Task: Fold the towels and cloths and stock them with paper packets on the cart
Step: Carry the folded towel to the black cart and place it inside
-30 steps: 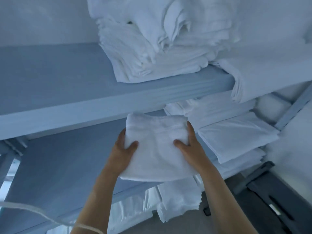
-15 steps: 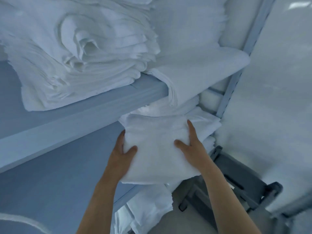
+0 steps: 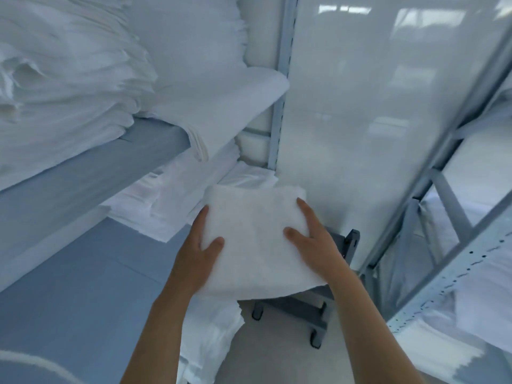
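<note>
Head view, and right in the middle is the folded towel (image 3: pixel 257 239): white, thick, terry-looking, squared into a neat pad with its far edge straight and its near right corner drooping a little. It is off the shelves, carried in the air just right of the blue lower shelf (image 3: pixel 83 273), with the floor and a grey wheeled cart base (image 3: pixel 299 309) beneath it.

Now the grip. The left hand (image 3: pixel 198 254) clasps the towel's left edge, thumb (image 3: pixel 214 243) lying on top, fingers running along the side and tucked under it. The right hand (image 3: pixel 315 242) mirrors that on the right edge: thumb on top pointing in toward the middle, index finger stretched along the edge toward the far corner, the rest hidden below. Both hands are grasping the towel, neither spread wide, each closed only as far as the towel's thickness allows.

Out from there: just left and far of the towel, flat folded white linens (image 3: pixel 177 200) lie on the lower shelf. Above them the upper shelf (image 3: pixel 91 167) carries a tall heap of stacked white towels (image 3: pixel 63 87), and a folded white sheet (image 3: pixel 221 106) overhangs its right end. More white cloth (image 3: pixel 210 331) hangs near, below the lower shelf. A grey metal upright (image 3: pixel 279 87) stands far behind, next to a glossy white wall (image 3: pixel 360 106). On the right, a second grey rack frame (image 3: pixel 448 173) with punched holes holds more white linen, blurred.
</note>
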